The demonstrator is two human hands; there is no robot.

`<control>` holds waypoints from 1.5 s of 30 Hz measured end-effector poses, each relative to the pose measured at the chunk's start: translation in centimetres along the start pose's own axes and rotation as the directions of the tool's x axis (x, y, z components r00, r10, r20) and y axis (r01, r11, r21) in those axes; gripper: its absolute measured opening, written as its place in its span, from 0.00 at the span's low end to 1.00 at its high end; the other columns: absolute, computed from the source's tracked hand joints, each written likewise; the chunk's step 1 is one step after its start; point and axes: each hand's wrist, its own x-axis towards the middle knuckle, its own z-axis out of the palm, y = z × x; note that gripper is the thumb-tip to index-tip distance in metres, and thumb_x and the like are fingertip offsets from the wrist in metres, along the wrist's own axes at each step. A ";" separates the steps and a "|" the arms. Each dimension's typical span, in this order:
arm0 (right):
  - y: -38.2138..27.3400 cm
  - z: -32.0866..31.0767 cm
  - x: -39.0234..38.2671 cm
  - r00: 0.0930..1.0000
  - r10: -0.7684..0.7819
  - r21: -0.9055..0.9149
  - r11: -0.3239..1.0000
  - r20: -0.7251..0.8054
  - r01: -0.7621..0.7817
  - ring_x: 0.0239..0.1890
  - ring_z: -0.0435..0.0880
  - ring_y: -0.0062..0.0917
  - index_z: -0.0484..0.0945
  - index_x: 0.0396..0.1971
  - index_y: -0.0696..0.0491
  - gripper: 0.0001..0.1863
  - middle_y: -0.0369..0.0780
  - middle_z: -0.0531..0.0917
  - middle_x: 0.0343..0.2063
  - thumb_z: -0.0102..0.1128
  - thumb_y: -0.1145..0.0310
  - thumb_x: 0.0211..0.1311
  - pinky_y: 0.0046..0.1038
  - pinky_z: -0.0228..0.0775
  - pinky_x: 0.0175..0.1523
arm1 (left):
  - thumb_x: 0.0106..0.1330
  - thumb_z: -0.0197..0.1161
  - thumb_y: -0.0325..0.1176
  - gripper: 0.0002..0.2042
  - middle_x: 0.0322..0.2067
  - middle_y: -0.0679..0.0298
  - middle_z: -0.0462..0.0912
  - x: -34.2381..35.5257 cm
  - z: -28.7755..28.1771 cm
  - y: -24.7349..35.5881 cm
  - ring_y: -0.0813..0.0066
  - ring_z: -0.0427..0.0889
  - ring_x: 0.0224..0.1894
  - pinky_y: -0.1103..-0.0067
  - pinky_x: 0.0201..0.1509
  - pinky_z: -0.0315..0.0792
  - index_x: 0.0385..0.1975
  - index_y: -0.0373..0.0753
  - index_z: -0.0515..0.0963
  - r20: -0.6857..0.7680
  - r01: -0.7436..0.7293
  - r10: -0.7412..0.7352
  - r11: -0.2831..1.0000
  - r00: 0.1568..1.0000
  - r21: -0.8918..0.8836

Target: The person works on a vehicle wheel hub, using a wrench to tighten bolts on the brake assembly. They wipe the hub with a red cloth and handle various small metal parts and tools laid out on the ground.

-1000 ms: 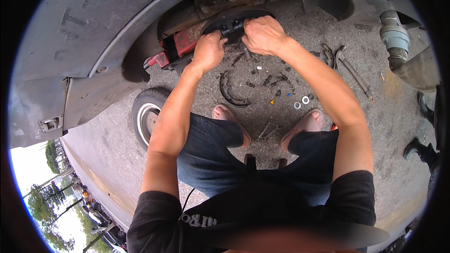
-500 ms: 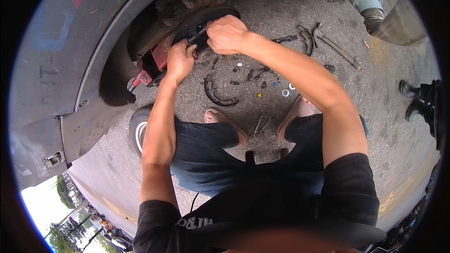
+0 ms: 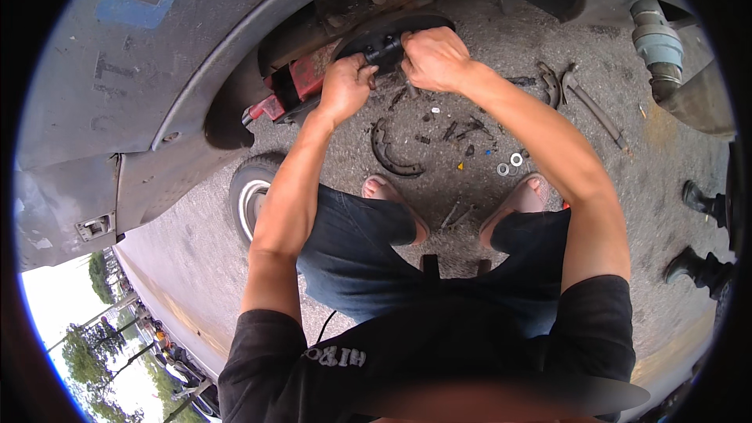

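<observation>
Inside the wheel arch, a dark round plate [image 3: 352, 45] sits behind a black cylindrical part [image 3: 384, 53] that spans between my hands. My left hand [image 3: 345, 86] is closed at the part's left end, thumb and fingers pressed together. At the other end my right hand [image 3: 437, 59] is curled into a fist round it, its fingertips mostly hidden. Just left of my left hand stands a red jack [image 3: 304, 76] under the vehicle. Below my hands, a curved brake shoe [image 3: 389, 153] lies on the ground among small loose parts [image 3: 470, 129].
A hammer [image 3: 599, 112] and another brake shoe [image 3: 553, 84] lie to the right. Washers [image 3: 515, 159] and wrenches [image 3: 457, 215] rest near my feet. A wheel [image 3: 254, 196] is beside my left leg. Another person's boots [image 3: 699, 266] stand far right; a pipe [image 3: 656, 43] hangs upper right.
The whole view has shifted, so things appear farther right. Both hands stay at the black part with little change in grip. One of the other person's boots has stepped nearer the bottom.
</observation>
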 end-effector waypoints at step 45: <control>-0.8 0.6 -2.5 0.870 0.487 0.638 0.695 -0.077 -0.332 0.42 0.88 0.35 0.84 0.48 0.59 0.15 0.47 0.87 0.42 0.63 0.70 0.64 0.31 0.78 0.50 | 0.75 0.56 0.28 0.17 0.47 0.51 0.82 -2.6 3.8 3.3 0.60 0.88 0.42 0.72 0.45 0.80 0.58 0.24 0.70 -0.220 0.124 -0.481 0.586 0.849 -0.801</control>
